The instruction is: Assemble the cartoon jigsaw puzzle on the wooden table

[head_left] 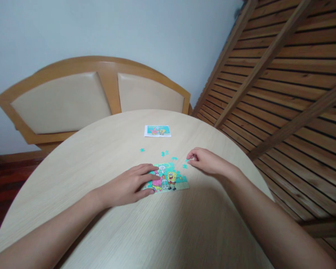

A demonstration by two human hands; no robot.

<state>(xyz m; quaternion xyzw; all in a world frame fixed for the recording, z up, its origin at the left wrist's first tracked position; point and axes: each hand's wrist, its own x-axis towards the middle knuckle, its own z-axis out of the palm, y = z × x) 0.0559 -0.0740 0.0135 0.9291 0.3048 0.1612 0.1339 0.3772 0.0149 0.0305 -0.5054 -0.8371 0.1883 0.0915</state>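
A partly joined jigsaw puzzle [172, 180] with cartoon figures on turquoise lies on the table. My left hand [131, 184] rests on its left side, fingers apart and stretched over the picture. To the right of the puzzle, my right hand [202, 160] pinches a small turquoise puzzle piece [187, 160] at the fingertips, close to the tabletop. Just below it lies a loose piece [184, 166]. More loose turquoise pieces [164, 153] are scattered above the puzzle, one piece [142, 150] farther left.
A card [158, 130] with the same cartoon picture lies toward the far side of the round wooden table [100, 145]. Behind the table stands a padded wooden headboard [109, 86] against a pale wall. Slatted wood [282, 93] rises at the right.
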